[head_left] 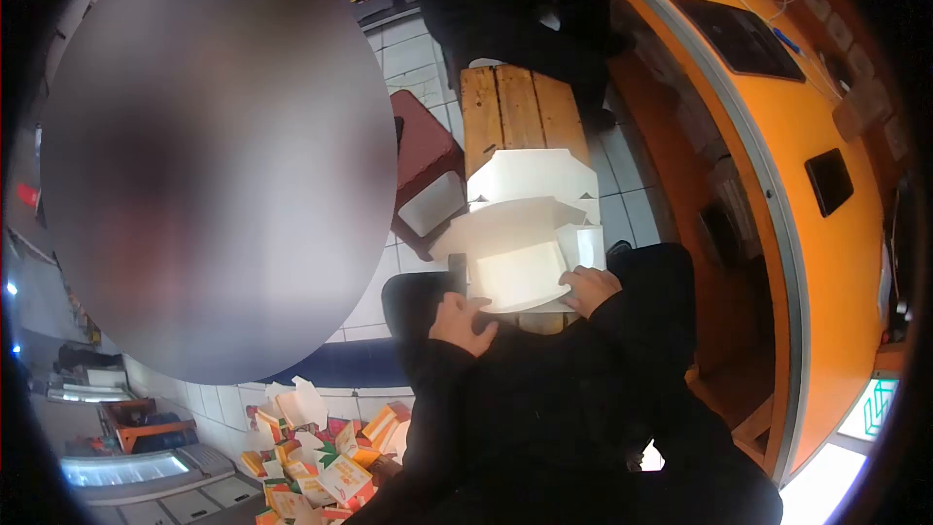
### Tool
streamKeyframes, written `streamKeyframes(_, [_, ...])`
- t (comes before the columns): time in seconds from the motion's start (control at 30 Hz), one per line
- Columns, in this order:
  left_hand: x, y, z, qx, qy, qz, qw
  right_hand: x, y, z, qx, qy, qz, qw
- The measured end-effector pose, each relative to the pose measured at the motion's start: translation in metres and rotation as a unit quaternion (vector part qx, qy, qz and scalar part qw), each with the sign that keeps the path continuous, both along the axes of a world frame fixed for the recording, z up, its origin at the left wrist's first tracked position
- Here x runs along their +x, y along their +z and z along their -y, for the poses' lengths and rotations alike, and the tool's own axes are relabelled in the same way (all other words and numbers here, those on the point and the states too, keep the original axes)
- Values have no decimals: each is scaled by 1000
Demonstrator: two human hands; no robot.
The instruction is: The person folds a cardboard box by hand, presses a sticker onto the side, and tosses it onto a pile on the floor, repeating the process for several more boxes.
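A white cardboard box (520,267), partly folded with its flaps standing up, lies at the near end of a wooden bench (525,107). My left hand (465,323) is at the box's near left corner, thumb and fingers apart, touching or close to the edge. At the near right corner, my right hand (591,289) has its fingers curled on the cardboard wall. Beyond the box, another white cardboard piece (533,173) with angled corners lies on the planks; whether it joins the box cannot be told.
Many orange and white printed boxes (335,462) lie piled at the lower left. An orange counter (826,262) with a tablet (739,37) and phone (829,182) runs along the right. A person in dark clothes (515,10) is beyond the bench. A maroon stool (423,151) stands left.
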State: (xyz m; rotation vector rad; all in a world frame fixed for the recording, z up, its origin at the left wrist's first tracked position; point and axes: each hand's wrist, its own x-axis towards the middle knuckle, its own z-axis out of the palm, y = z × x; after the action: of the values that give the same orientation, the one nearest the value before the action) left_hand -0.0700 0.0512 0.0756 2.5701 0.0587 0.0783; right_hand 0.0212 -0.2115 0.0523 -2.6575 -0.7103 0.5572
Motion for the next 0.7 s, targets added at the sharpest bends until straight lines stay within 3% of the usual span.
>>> streamKeyframes(0.1, [-3, -39, -5, 46, -23, 36, 998, 0, -19, -11, -38, 16, -17, 999])
streamKeyframes(0.17, [7, -52, -2, 53, -33, -62, 996, -4, -23, -16, -47, -12, 24, 999])
streamKeyframes(0.23, [15, -66, -1, 71, -45, -69, 994, -9, -34, -5, -26, 19, 74, 997])
streamKeyframes(0.27, [15, -76, -6, 84, -44, -72, 993, -6, -43, -3, 4, 57, 122, 991])
streamKeyframes(0.3, [14, -49, -6, 84, -5, -64, 994, -5, -52, -6, 118, -40, 81, 989])
streamKeyframes(0.33, [8, -33, -21, 92, -18, -20, 995, -4, -10, -18, 111, -51, 4, 993])
streamKeyframes(0.37, [1, -32, -33, 103, 55, 43, 992, -6, -5, -27, 101, -93, 39, 990])
streamKeyframes(0.4, [-10, -22, -56, 134, 143, 46, 980, -3, -34, -17, 244, -81, 71, 964])
streamKeyframes(0.43, [-23, 16, -81, 169, 240, -50, 955, -7, -9, -23, 232, -150, -11, 961])
streamKeyframes(0.47, [-51, 60, -111, 182, 329, -61, 925, -6, 1, -26, 253, -132, 32, 958])
streamKeyframes(0.5, [-94, 54, -162, 186, 497, -90, 843, -1, -16, -20, 285, -104, 81, 949])
streamKeyframes(0.53, [-166, -26, -284, 405, 453, -164, 777, 2, -21, -17, 307, -106, 56, 944])
streamKeyframes(0.63, [-345, 115, -296, 253, 755, -15, 605, 2, -12, -24, 289, -141, 15, 947])
streamKeyframes(0.7, [-420, 107, -299, 203, 826, -33, 525, -1, -9, -29, 295, -154, -3, 943])
